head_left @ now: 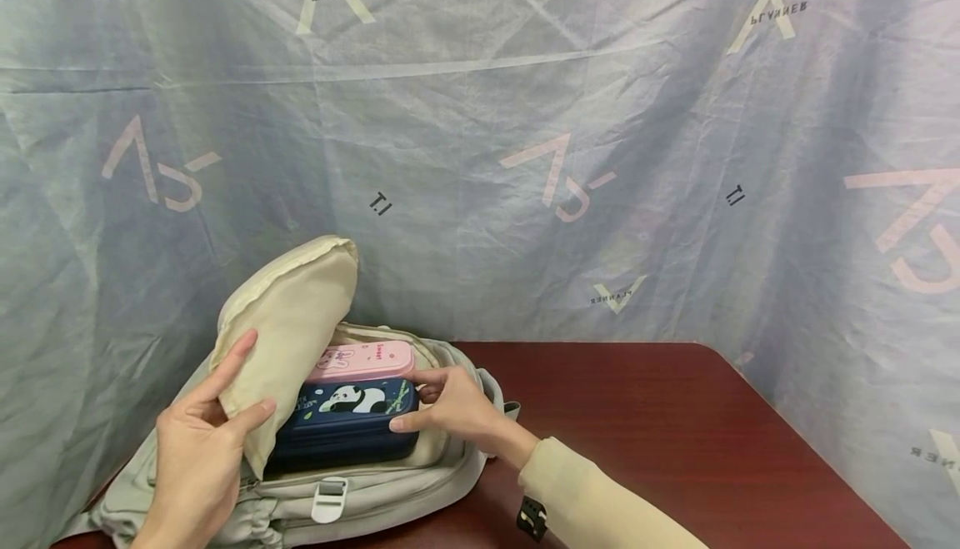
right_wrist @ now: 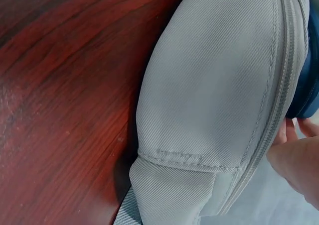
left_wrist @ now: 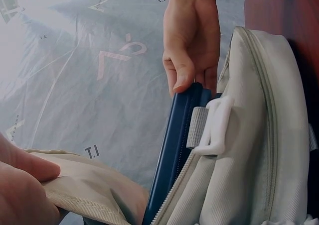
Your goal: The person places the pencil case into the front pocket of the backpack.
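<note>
A pale grey-green backpack (head_left: 442, 486) lies on the table with its cream-lined flap (head_left: 296, 332) folded up at the left. My left hand (head_left: 198, 441) pinches the edge of that flap between thumb and fingers. Inside the opening sits a dark blue pencil case (head_left: 352, 432) with a panda on its lid. My right hand (head_left: 457, 403) grips the right end of this case, thumb in front and fingers behind. Behind it lies a pink pencil case (head_left: 378, 359) with a rabbit print. In the left wrist view the blue case (left_wrist: 174, 135) stands partly inside the zipped opening.
A white buckle (head_left: 330, 499) hangs on the front of the bag. The reddish-brown table (head_left: 637, 424) extends to the right. Grey printed cloth (head_left: 480, 157) hangs behind and at both sides. A dark band (head_left: 531, 518) is at the right sleeve.
</note>
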Tool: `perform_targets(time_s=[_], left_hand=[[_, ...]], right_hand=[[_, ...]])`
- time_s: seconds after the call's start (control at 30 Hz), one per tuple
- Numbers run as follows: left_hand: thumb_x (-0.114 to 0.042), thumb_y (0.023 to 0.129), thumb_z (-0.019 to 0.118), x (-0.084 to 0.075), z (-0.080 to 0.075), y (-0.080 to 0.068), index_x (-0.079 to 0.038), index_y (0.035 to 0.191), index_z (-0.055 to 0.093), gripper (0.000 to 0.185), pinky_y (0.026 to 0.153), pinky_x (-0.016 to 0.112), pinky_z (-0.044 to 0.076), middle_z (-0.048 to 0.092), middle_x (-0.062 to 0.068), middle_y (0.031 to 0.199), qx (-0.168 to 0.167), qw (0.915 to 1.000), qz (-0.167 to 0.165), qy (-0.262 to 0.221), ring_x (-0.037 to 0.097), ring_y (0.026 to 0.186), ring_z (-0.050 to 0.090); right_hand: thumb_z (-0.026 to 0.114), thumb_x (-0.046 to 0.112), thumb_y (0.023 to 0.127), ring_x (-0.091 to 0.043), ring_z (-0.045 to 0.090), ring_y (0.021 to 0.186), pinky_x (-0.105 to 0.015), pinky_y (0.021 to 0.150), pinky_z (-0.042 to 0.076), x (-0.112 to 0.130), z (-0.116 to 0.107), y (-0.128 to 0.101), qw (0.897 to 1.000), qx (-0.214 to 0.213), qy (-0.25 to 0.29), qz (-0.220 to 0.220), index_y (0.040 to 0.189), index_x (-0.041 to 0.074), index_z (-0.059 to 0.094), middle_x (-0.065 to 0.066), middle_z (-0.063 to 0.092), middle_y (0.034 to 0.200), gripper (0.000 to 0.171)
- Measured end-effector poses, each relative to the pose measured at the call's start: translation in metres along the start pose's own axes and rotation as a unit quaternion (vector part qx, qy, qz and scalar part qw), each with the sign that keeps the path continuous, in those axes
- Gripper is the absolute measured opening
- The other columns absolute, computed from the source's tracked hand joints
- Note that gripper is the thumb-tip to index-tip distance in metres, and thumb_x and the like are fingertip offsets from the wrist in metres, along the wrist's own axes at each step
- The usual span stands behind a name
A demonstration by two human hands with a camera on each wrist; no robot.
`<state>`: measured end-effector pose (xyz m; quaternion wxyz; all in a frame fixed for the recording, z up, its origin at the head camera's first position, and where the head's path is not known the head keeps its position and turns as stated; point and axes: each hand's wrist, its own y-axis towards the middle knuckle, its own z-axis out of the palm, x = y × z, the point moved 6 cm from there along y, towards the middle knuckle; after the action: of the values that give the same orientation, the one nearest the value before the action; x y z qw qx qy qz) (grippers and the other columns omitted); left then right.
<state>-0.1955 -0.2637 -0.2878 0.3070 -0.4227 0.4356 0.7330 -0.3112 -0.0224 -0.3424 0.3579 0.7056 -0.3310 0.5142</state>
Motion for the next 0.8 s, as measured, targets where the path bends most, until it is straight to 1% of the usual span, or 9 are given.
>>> perform_targets(time_s=[0.07, 0.17, 0.23, 0.27, 0.3, 0.37, 0.43, 0.63, 0.8], left_hand=[[0.036, 0.083, 0.058, 0.0004, -0.0004, 0.0004, -0.01, 0.152, 0.057, 0.083, 0.104, 0.017, 0.045, 0.053, -0.004, 0.157, -0.001, 1.0, -0.001, 0.001, 0.014, 0.155, 0.025], [0.036, 0.083, 0.057, 0.0004, -0.0005, 0.0006, -0.009, 0.152, 0.056, 0.083, 0.102, 0.016, 0.045, 0.053, -0.004, 0.157, 0.007, 0.9999, 0.004, -0.007, 0.014, 0.155, 0.026], [0.036, 0.083, 0.057, 0.0004, -0.0004, 0.0004, -0.008, 0.153, 0.055, 0.083, 0.103, 0.016, 0.045, 0.053, -0.005, 0.158, 0.016, 0.9997, 0.008, -0.014, 0.015, 0.155, 0.025], [0.036, 0.083, 0.057, 0.0005, -0.0004, 0.0004, -0.008, 0.153, 0.054, 0.083, 0.103, 0.016, 0.044, 0.052, -0.005, 0.158, 0.02, 0.9996, 0.009, -0.015, 0.015, 0.155, 0.025], [0.035, 0.083, 0.057, 0.0005, -0.0004, 0.0003, -0.008, 0.154, 0.054, 0.083, 0.104, 0.017, 0.044, 0.052, -0.005, 0.158, 0.024, 0.9996, 0.01, -0.016, 0.014, 0.156, 0.023], [0.035, 0.084, 0.057, 0.0006, -0.0002, -0.0006, -0.009, 0.154, 0.053, 0.083, 0.107, 0.018, 0.042, 0.051, -0.005, 0.159, 0.027, 0.9995, 0.011, -0.014, 0.014, 0.156, 0.021], [0.035, 0.084, 0.057, 0.0006, -0.0002, -0.0015, -0.009, 0.154, 0.053, 0.082, 0.109, 0.019, 0.041, 0.05, -0.004, 0.159, 0.026, 0.9995, 0.01, -0.011, 0.014, 0.157, 0.02], [0.035, 0.084, 0.057, 0.0001, 0.0002, -0.0043, -0.009, 0.154, 0.054, 0.082, 0.115, 0.021, 0.036, 0.05, -0.004, 0.159, 0.022, 0.9997, 0.01, -0.007, 0.013, 0.158, 0.016], [0.035, 0.083, 0.057, -0.0006, 0.0012, -0.0067, -0.008, 0.154, 0.054, 0.083, 0.112, 0.02, 0.038, 0.051, -0.004, 0.158, 0.022, 0.9996, 0.012, -0.01, 0.013, 0.157, 0.018]], right_hand=[[0.092, 0.0, 0.078, -0.012, 0.022, 0.065, -0.027, 0.059, 0.025, -0.0001, 0.0, 0.001, 1.0, 0.001, -0.001, 0.0, 0.137, 0.0, 0.069, 0.003, 0.021, 0.07, 0.063], [0.093, 0.001, 0.077, -0.011, 0.026, 0.065, -0.026, 0.06, 0.029, -0.0008, -0.0001, 0.0025, 1.0, -0.002, -0.007, -0.001, 0.136, 0.001, 0.07, 0.003, 0.025, 0.07, 0.063], [0.093, 0.001, 0.076, -0.008, 0.039, 0.068, -0.021, 0.063, 0.039, -0.0012, 0.0002, 0.0035, 1.0, -0.006, -0.009, -0.002, 0.136, 0.001, 0.07, 0.007, 0.046, 0.071, 0.065], [0.094, 0.0, 0.076, -0.007, 0.046, 0.071, -0.019, 0.066, 0.043, -0.0013, 0.0005, 0.0041, 1.0, -0.007, -0.009, -0.003, 0.136, 0.001, 0.07, 0.006, 0.058, 0.076, 0.065], [0.094, 0.0, 0.075, -0.007, 0.053, 0.077, -0.019, 0.071, 0.048, -0.0014, 0.0007, 0.0049, 1.0, -0.009, -0.011, -0.005, 0.136, 0.001, 0.07, 0.005, 0.068, 0.085, 0.066], [0.094, 0.001, 0.074, -0.01, 0.062, 0.088, -0.02, 0.081, 0.054, -0.0015, 0.0009, 0.0053, 1.0, -0.01, -0.015, -0.005, 0.137, 0.001, 0.07, 0.0, 0.077, 0.105, 0.067], [0.094, 0.002, 0.075, -0.012, 0.066, 0.096, -0.022, 0.085, 0.056, -0.0019, 0.0013, 0.0056, 1.0, -0.011, -0.02, -0.004, 0.137, 0.002, 0.07, -0.003, 0.077, 0.115, 0.067], [0.095, 0.004, 0.075, -0.015, 0.07, 0.106, -0.032, 0.095, 0.057, -0.0024, 0.0024, 0.0058, 0.999, -0.008, -0.037, -0.002, 0.136, 0.004, 0.071, -0.006, 0.076, 0.118, 0.066], [0.095, 0.003, 0.074, -0.014, 0.07, 0.105, -0.037, 0.098, 0.056, -0.0028, 0.0041, 0.0067, 0.999, -0.008, -0.045, -0.007, 0.135, 0.006, 0.073, -0.005, 0.076, 0.12, 0.065]])
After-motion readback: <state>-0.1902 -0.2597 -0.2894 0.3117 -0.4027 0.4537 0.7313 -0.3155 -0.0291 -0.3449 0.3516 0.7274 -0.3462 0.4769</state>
